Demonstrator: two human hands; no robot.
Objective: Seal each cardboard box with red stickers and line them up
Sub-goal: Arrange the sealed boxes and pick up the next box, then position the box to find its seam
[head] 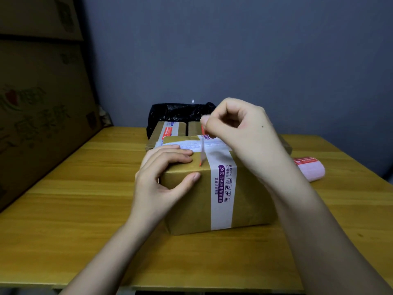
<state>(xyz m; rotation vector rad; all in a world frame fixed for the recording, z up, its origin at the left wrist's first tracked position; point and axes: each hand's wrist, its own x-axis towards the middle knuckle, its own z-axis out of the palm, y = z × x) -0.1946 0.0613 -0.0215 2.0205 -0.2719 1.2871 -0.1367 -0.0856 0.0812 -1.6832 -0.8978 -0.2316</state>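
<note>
A brown cardboard box (191, 201) with a white printed tape band stands in the middle of the wooden table. My left hand (161, 177) grips its near left top corner, fingers on the lid and thumb on the front face. My right hand (240, 133) hovers above the lid and pinches the top end of a red sticker (202, 154), which hangs edge-on with its lower end touching the lid. Behind this box lie two more boxes: one (163, 133) carries a red sticker on white tape, the other (194, 128) is mostly hidden by my right hand.
A roll of red stickers (309, 168) lies on the table at the right. A black plastic bag (180, 113) sits behind the boxes against the grey wall. Large cardboard cartons (42, 103) are stacked at the left. The table's front edge (191, 288) runs below my forearms.
</note>
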